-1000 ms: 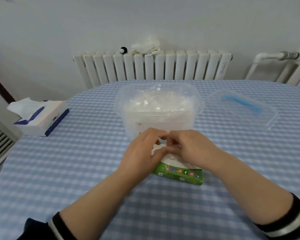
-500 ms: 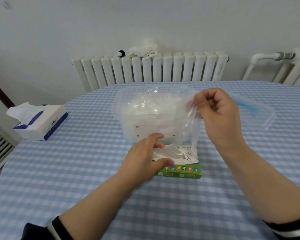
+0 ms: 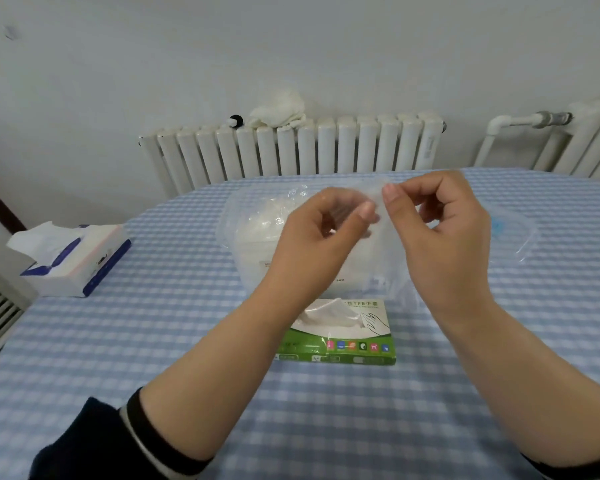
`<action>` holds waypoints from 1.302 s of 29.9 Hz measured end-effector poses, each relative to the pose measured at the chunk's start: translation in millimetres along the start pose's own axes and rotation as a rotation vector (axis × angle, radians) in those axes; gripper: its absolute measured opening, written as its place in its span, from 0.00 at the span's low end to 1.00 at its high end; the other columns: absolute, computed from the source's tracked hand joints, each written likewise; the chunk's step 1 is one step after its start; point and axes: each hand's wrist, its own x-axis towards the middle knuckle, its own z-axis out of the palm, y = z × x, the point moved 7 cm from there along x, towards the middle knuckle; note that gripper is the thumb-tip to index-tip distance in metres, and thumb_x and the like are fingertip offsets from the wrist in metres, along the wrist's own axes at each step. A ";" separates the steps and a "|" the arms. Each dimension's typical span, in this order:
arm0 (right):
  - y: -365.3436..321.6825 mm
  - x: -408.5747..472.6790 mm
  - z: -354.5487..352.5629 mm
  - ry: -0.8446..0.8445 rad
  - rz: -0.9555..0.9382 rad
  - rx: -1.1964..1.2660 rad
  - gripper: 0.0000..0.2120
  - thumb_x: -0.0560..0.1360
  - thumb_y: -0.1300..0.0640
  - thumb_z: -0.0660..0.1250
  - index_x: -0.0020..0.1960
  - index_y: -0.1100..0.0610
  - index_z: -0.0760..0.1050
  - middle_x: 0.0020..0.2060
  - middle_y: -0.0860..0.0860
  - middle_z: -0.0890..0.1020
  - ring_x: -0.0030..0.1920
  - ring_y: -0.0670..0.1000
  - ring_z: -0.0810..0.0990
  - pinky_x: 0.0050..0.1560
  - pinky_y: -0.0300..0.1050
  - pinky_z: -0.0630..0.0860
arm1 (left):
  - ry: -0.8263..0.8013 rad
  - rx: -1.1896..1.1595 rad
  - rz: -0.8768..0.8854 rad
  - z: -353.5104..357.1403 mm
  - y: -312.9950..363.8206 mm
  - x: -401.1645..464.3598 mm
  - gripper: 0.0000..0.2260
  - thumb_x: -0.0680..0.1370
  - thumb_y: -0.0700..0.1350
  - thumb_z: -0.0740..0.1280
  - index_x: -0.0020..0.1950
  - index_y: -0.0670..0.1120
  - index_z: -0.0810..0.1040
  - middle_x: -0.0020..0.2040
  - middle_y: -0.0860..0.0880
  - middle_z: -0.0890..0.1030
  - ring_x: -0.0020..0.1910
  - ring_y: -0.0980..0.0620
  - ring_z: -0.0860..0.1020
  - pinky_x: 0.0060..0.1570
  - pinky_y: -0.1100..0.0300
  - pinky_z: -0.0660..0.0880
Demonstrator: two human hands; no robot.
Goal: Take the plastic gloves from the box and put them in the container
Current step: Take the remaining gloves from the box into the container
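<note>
While both hands [image 3: 378, 237] pinch glove [image 3: 385, 251] in fingers, container [image 3: 253, 230] half hidden; tissue pack [image 3: 73, 261] left.

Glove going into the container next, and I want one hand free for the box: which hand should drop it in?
Probably right hand: it pinches the glove over the container.

Both hands raised: left hand [image 3: 321, 237] & right hand [image 3: 444, 233] pinch clear glove [image 3: 383, 233] btwn them; container [image 3: 253, 233] just behind, green box [image 3: 343, 344] below on desk [image 3: 153, 341].
</note>
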 end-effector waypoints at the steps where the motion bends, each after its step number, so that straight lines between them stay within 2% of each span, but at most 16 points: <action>1: -4.6 -0.2 -1.5 0.024 -0.037 0.004 0.05 0.76 0.56 0.70 0.46 0.52 0.74 0.40 0.48 0.77 0.40 0.44 0.72 0.44 0.35 0.69 | -0.013 -0.046 0.011 1.8 5.3 5.6 0.03 0.80 0.43 0.66 0.47 0.47 0.78 0.42 0.52 0.84 0.42 0.53 0.82 0.46 0.58 0.79; 3: -16.3 0.4 -4.0 0.074 -0.147 0.003 0.06 0.76 0.59 0.69 0.50 0.54 0.73 0.43 0.46 0.74 0.43 0.43 0.72 0.47 0.36 0.69 | -0.055 -0.144 0.027 2.7 15.6 17.7 0.05 0.81 0.40 0.63 0.46 0.46 0.76 0.44 0.54 0.84 0.42 0.54 0.82 0.46 0.57 0.78; 6: -36.7 -7.0 3.3 0.091 -0.464 -0.117 0.08 0.76 0.63 0.68 0.54 0.61 0.74 0.48 0.51 0.75 0.49 0.51 0.75 0.53 0.44 0.71 | -0.088 -0.329 0.046 -6.2 25.9 37.5 0.07 0.83 0.39 0.59 0.45 0.46 0.72 0.50 0.50 0.85 0.39 0.52 0.83 0.43 0.56 0.78; 9: -33.1 -15.7 34.5 -0.068 -0.659 -0.325 0.11 0.76 0.62 0.67 0.58 0.63 0.78 0.58 0.57 0.79 0.62 0.56 0.75 0.64 0.52 0.69 | -0.065 -0.485 0.004 -27.3 21.4 58.6 0.07 0.83 0.40 0.57 0.45 0.46 0.69 0.52 0.45 0.84 0.37 0.49 0.82 0.36 0.58 0.77; 11: -16.2 -17.9 61.1 -0.218 -0.668 -0.481 0.15 0.79 0.56 0.64 0.63 0.61 0.77 0.66 0.57 0.75 0.70 0.57 0.70 0.70 0.56 0.64 | -0.025 -0.407 -0.072 -44.0 5.5 71.1 0.06 0.83 0.41 0.58 0.45 0.47 0.69 0.55 0.40 0.82 0.36 0.47 0.79 0.33 0.58 0.75; 13: 2.3 -20.6 85.4 -0.344 -0.666 -0.648 0.18 0.81 0.50 0.59 0.65 0.57 0.76 0.70 0.55 0.72 0.73 0.57 0.66 0.72 0.59 0.60 | 0.045 -0.058 -0.177 -62.0 -18.7 79.1 0.04 0.82 0.43 0.59 0.48 0.47 0.71 0.48 0.47 0.83 0.33 0.51 0.78 0.31 0.59 0.73; 15: 17.2 -17.4 104.7 -0.500 -0.588 -0.761 0.23 0.81 0.44 0.51 0.64 0.54 0.77 0.72 0.53 0.70 0.74 0.56 0.63 0.73 0.61 0.55 | 0.092 0.299 -0.265 -76.3 -39.6 84.2 0.04 0.83 0.45 0.58 0.52 0.47 0.71 0.44 0.53 0.83 0.29 0.54 0.80 0.30 0.59 0.74; 18: 44.7 -6.0 124.4 -0.839 -0.196 -0.792 0.29 0.80 0.38 0.43 0.64 0.49 0.76 0.74 0.48 0.66 0.76 0.53 0.58 0.74 0.57 0.47 | 0.126 0.728 -0.256 -90.7 -59.9 91.1 0.05 0.82 0.47 0.57 0.52 0.49 0.71 0.45 0.51 0.83 0.38 0.51 0.82 0.39 0.54 0.78; 21: 59.3 6.5 137.6 -1.053 0.060 -0.790 0.31 0.80 0.37 0.42 0.48 0.54 0.77 0.55 0.51 0.80 0.59 0.55 0.75 0.68 0.56 0.62 | 0.036 1.084 -0.264 -95.4 -74.0 93.4 0.05 0.81 0.45 0.58 0.55 0.49 0.71 0.48 0.50 0.82 0.47 0.48 0.78 0.42 0.53 0.73; 22: 63.2 9.0 140.5 -1.122 0.136 -0.765 0.31 0.80 0.36 0.42 0.50 0.54 0.78 0.53 0.51 0.80 0.56 0.55 0.76 0.65 0.54 0.66 | -0.007 1.155 -0.288 -94.2 -78.3 91.7 0.08 0.81 0.45 0.59 0.59 0.49 0.70 0.50 0.49 0.81 0.48 0.47 0.77 0.41 0.53 0.72; 24: 69.5 11.5 146.0 -1.258 0.254 -0.727 0.30 0.80 0.36 0.44 0.61 0.52 0.78 0.63 0.51 0.77 0.63 0.54 0.74 0.65 0.50 0.66 | -0.080 1.278 -0.300 -91.2 -81.6 86.9 0.15 0.80 0.45 0.62 0.67 0.48 0.67 0.53 0.47 0.80 0.51 0.46 0.76 0.43 0.53 0.72; 27: 76.7 13.3 148.1 -1.413 0.315 -0.755 0.29 0.80 0.36 0.45 0.68 0.50 0.74 0.71 0.49 0.70 0.70 0.53 0.67 0.70 0.50 0.59 | -0.040 1.375 -0.085 -86.3 -69.2 82.1 0.20 0.78 0.40 0.65 0.70 0.47 0.67 0.62 0.45 0.75 0.60 0.44 0.71 0.53 0.52 0.71; 30: 88.2 14.8 149.0 -1.431 0.370 -0.790 0.29 0.81 0.36 0.47 0.70 0.51 0.71 0.72 0.49 0.69 0.72 0.53 0.65 0.70 0.49 0.59 | -0.154 1.278 0.047 -73.8 -62.1 77.6 0.18 0.77 0.34 0.61 0.64 0.51 0.74 0.61 0.51 0.76 0.60 0.49 0.71 0.58 0.54 0.70; 34: 96.2 16.9 147.4 -1.345 0.384 -0.608 0.20 0.81 0.41 0.54 0.62 0.50 0.77 0.63 0.47 0.78 0.66 0.50 0.73 0.68 0.47 0.65 | -0.494 1.144 -0.317 -65.7 -85.5 61.5 0.13 0.84 0.46 0.53 0.62 0.51 0.74 0.57 0.55 0.80 0.57 0.52 0.75 0.57 0.56 0.71; 36: 93.3 25.7 139.7 -1.186 0.329 -0.541 0.16 0.81 0.45 0.57 0.55 0.52 0.80 0.56 0.48 0.82 0.57 0.48 0.79 0.61 0.46 0.71 | -0.496 1.192 -0.363 -71.2 -86.9 59.8 0.19 0.84 0.54 0.48 0.61 0.48 0.74 0.58 0.51 0.80 0.57 0.50 0.76 0.60 0.51 0.71; 39: 75.8 43.8 111.4 -0.763 0.081 -0.661 0.15 0.81 0.46 0.58 0.50 0.54 0.79 0.46 0.47 0.82 0.48 0.50 0.79 0.48 0.46 0.74 | -0.469 1.198 -0.364 -75.6 -87.5 57.4 0.25 0.83 0.60 0.43 0.59 0.49 0.75 0.58 0.51 0.80 0.58 0.49 0.76 0.60 0.52 0.69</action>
